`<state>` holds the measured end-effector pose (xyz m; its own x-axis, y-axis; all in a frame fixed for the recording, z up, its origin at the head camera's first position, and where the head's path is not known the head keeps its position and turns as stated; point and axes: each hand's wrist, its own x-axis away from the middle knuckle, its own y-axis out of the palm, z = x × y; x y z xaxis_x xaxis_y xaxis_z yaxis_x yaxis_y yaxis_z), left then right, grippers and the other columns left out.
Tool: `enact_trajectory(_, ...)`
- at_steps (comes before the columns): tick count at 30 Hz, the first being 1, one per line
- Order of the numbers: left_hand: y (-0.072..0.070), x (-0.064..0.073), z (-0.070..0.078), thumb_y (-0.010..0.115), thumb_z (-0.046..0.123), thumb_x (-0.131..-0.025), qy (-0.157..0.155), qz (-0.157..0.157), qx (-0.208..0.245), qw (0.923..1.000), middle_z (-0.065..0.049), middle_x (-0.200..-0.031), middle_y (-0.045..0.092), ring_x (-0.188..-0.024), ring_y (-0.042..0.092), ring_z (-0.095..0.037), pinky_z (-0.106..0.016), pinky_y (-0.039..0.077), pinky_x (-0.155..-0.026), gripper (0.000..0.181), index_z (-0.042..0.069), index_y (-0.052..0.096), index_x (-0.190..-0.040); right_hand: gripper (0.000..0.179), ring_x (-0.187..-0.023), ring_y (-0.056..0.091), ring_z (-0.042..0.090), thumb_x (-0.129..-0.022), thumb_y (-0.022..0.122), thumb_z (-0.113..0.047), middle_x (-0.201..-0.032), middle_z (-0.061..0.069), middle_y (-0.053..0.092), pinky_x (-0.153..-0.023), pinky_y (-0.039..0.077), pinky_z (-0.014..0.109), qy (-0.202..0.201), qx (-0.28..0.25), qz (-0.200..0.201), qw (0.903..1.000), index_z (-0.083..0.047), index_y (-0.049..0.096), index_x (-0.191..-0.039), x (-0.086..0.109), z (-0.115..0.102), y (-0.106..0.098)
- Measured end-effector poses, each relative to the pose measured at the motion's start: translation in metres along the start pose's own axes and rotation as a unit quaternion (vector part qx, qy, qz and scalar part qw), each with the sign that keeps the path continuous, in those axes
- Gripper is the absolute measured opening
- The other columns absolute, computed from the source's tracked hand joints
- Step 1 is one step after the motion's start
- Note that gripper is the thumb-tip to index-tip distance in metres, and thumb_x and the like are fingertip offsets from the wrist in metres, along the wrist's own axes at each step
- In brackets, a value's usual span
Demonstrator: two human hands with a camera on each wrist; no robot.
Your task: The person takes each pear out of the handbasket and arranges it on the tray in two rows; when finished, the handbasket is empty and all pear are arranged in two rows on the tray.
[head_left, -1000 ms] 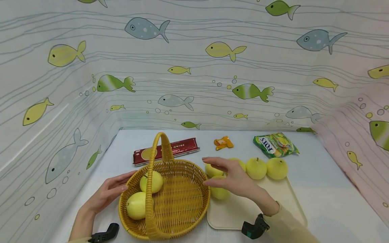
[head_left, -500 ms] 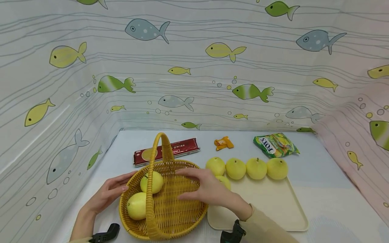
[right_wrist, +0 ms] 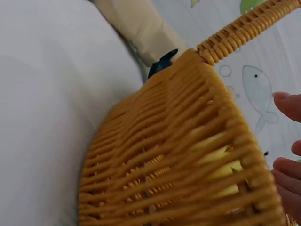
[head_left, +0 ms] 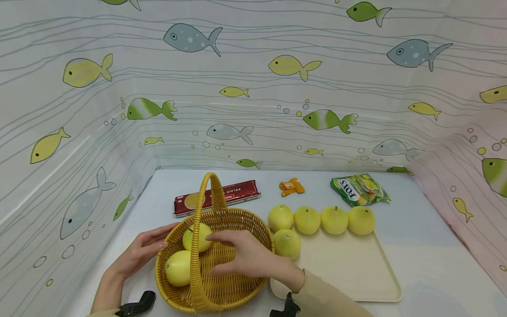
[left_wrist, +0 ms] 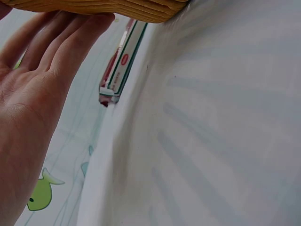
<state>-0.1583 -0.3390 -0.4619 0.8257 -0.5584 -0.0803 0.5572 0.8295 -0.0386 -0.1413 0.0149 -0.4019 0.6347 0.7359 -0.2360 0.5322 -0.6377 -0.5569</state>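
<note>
A woven yellow basket [head_left: 253, 220] with a tall arched handle [head_left: 195, 246] stands at the front. Inside, on its left side, lie two round yellow fruits with stems, a rear fruit [head_left: 203, 237] and a front fruit [head_left: 177, 269]. My left hand [head_left: 138, 251] touches the basket's left rim with its fingers extended, as the left wrist view shows under the weave [left_wrist: 136, 9]. Over the basket reaches my right hand [head_left: 249, 255], thumb and fingers spread apart with nothing between them. Its fingertips [right_wrist: 289, 167] appear beyond the basket wall [right_wrist: 188, 127] in the right wrist view.
A cream tray [head_left: 348, 268] right of the basket bears several more yellow fruits [head_left: 334, 220] along its back and left. Behind lie a dark red biscuit pack [head_left: 241, 190], a small orange packet [head_left: 292, 186] and a green Fox's bag [head_left: 360, 189].
My right hand has moved left from above the tray's fruits to over the basket, its fingers staying spread. My left hand has stayed at the rim.
</note>
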Motion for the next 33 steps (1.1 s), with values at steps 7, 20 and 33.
enact_trajectory(7, -0.002, 0.0, -0.003, 0.037, -0.007, -0.101, -0.004, 0.004, -0.007, 1.0, 0.007, -0.15, 0.051, -0.136, 0.047, -0.003, -0.018, 0.042, -0.106, 0.051, -0.011, 0.03, -0.151, 0.062, -0.122, 0.06, 0.009, -0.084, 0.081, -0.03, -0.133, -0.001, 0.065, -0.102, 0.044, 0.017, -0.002, 0.054, -0.02, 0.9984, -0.011, 0.058, -0.139, -0.013, -0.002, 0.016)
enact_trajectory(20, 0.001, 0.0, 0.0, 0.035, -0.008, -0.101, 0.01, -0.014, 0.0, 0.9999, 0.003, -0.152, 0.049, -0.137, 0.047, -0.006, -0.019, 0.042, -0.106, 0.051, -0.011, 0.029, -0.151, 0.051, -0.124, 0.057, 0.003, -0.081, 0.082, -0.015, -0.131, 0.0, 0.065, -0.102, 0.044, 0.016, 0.002, -0.008, -0.031, 0.9995, -0.007, 0.063, -0.128, -0.022, 0.003, 0.038)
enact_trajectory(33, -0.001, -0.001, -0.002, 0.036, -0.008, -0.101, -0.002, 0.001, -0.005, 1.0, 0.007, -0.15, 0.05, -0.135, 0.048, -0.003, -0.019, 0.042, -0.106, 0.051, -0.011, 0.029, -0.152, 0.055, -0.127, 0.054, 0.001, -0.081, 0.084, -0.018, -0.134, -0.005, 0.063, -0.103, 0.042, 0.014, 0.014, 0.017, -0.051, 0.9985, -0.012, 0.061, -0.131, -0.024, 0.013, 0.048)
